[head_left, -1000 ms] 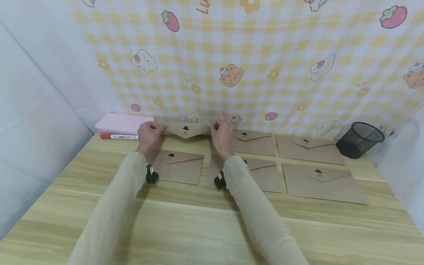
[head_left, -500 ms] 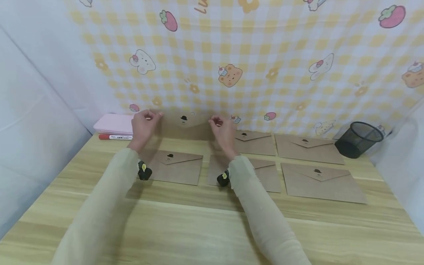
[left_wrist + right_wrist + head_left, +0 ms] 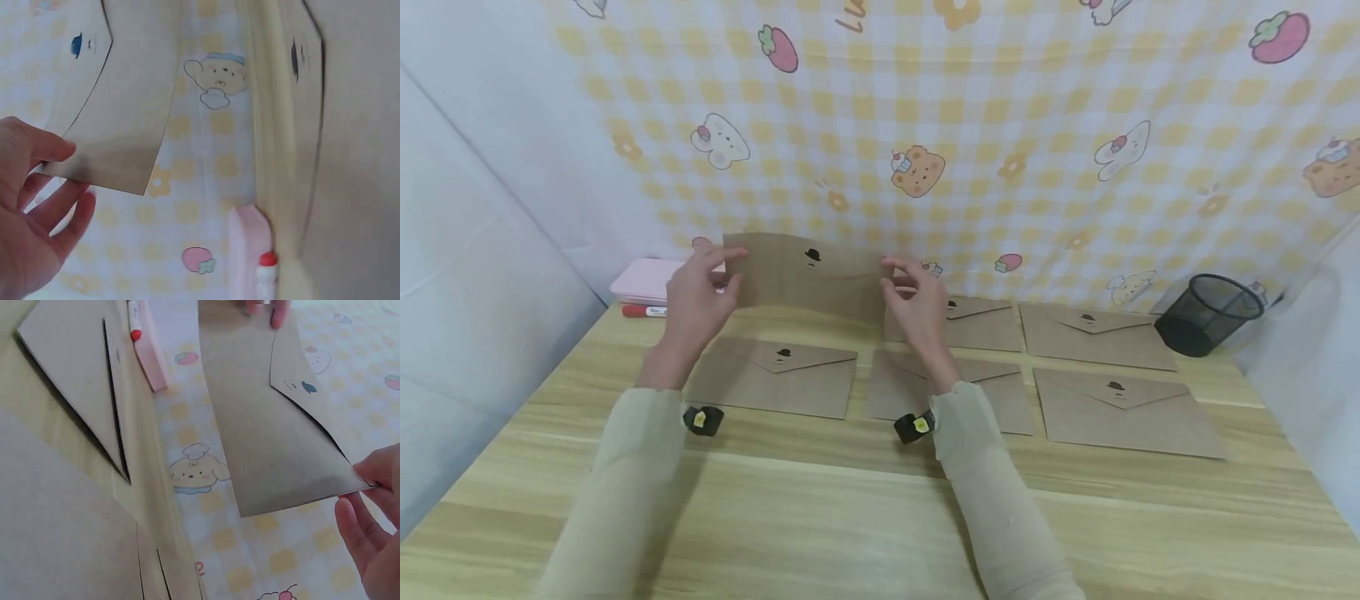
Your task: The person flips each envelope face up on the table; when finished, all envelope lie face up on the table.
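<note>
A brown kraft envelope (image 3: 812, 279) with a small black hat-and-moustache print is held up off the table at the back left. My left hand (image 3: 697, 292) pinches its left edge between thumb and fingers. At the opposite edge, my right hand (image 3: 919, 300) pinches it the same way. The left wrist view shows the envelope's corner by the thumb of the left hand (image 3: 37, 206), its flap lying over the front. In the right wrist view, the right hand (image 3: 375, 512) grips near the end of the flap crease.
Several similar envelopes lie in rows on the wooden table, such as one at front left (image 3: 808, 387) and one at front right (image 3: 1142, 425). A pink case (image 3: 643, 281) and a red-capped marker (image 3: 643, 311) sit back left. A black mesh pen holder (image 3: 1210, 317) stands back right.
The envelope has risen from the back row, its face turning toward me, and now hangs clear of the table. Both hands have kept hold of its edges; the left hand has shifted left.
</note>
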Demonstrator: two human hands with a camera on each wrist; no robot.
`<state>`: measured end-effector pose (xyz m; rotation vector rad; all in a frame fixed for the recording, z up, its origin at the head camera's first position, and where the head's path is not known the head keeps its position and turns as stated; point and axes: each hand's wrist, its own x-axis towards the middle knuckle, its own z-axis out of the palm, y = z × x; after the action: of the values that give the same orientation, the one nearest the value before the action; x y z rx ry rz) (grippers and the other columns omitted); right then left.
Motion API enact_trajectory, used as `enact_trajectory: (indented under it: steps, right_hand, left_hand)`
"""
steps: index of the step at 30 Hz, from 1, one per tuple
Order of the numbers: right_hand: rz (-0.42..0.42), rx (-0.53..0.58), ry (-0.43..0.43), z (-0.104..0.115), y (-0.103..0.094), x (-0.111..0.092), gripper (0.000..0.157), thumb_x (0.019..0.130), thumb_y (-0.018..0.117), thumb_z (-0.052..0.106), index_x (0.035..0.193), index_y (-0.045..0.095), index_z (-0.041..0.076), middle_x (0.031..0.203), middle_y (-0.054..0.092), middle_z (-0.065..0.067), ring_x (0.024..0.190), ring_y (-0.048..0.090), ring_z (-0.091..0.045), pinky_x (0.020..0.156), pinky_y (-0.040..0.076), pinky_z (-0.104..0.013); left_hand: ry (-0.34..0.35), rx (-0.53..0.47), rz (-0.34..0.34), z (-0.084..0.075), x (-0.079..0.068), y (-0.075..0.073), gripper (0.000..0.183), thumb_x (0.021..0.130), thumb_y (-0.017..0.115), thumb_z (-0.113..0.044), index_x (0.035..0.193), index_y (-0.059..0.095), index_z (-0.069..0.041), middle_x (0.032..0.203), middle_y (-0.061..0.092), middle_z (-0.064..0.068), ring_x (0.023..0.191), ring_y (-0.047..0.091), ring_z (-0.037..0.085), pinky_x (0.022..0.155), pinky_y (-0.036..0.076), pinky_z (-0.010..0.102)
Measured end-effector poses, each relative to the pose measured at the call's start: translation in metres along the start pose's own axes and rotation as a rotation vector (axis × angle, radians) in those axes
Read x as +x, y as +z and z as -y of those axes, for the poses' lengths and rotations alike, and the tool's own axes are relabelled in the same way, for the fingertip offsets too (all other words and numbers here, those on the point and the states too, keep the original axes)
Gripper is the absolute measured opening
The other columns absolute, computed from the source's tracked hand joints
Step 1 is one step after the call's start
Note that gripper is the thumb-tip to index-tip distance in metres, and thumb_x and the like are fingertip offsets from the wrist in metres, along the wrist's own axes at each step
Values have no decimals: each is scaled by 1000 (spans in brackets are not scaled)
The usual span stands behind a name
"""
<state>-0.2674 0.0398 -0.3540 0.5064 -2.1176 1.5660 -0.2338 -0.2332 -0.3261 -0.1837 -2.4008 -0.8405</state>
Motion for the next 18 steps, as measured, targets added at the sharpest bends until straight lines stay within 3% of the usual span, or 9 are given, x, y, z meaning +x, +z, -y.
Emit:
enact_trajectory:
  steps: [3, 6, 10, 13, 16, 18]
  right_hand:
    - [18, 64, 15, -1, -1, -3, 23, 86, 65, 7, 108, 66, 5, 115, 63, -5, 84, 64, -22, 73, 53, -31]
    - [45, 113, 35, -4, -5, -5, 24, 88, 64, 11, 111, 65, 4, 114, 62, -6, 85, 62, -23, 74, 52, -33]
    - [150, 123, 35, -11, -11, -6, 28, 93, 58, 15, 119, 61, 4, 118, 60, -9, 89, 60, -22, 74, 51, -32]
    - [271, 101, 14, -14, -12, -6, 35, 96, 53, 17, 129, 54, 5, 128, 53, -9, 74, 61, -24, 61, 52, -31]
    - [354, -2, -25, -14, -11, -6, 42, 95, 54, 16, 135, 48, 7, 131, 50, -10, 59, 52, -21, 53, 48, -28]
    - [394, -91, -49, -12, -10, -7, 46, 93, 56, 14, 137, 45, 7, 127, 51, -12, 56, 46, -19, 53, 43, -27]
  left_hand:
    - [-8, -62, -4, 0, -14, 2, 32, 82, 59, 8, 112, 66, -2, 113, 61, 14, 75, 66, 33, 61, 49, 17]
    - [-19, -138, 4, -1, -22, 3, 33, 82, 57, 10, 112, 66, -2, 115, 60, 12, 73, 65, 29, 59, 42, 6]
    - [-108, -280, 25, -4, -24, 0, 34, 84, 56, 7, 114, 66, -4, 121, 58, 9, 74, 63, 16, 49, 41, 12]
    - [-203, -409, 37, -6, -24, -5, 34, 85, 56, 5, 117, 64, -3, 127, 54, 9, 74, 62, 7, 43, 39, 16]
    - [-254, -479, 51, -10, -25, -14, 33, 86, 57, 5, 118, 62, 1, 133, 49, 11, 67, 61, 4, 43, 38, 16]
    - [-260, -472, 53, -18, -26, -20, 33, 86, 56, 5, 118, 60, 4, 133, 49, 14, 56, 56, 3, 43, 36, 16]
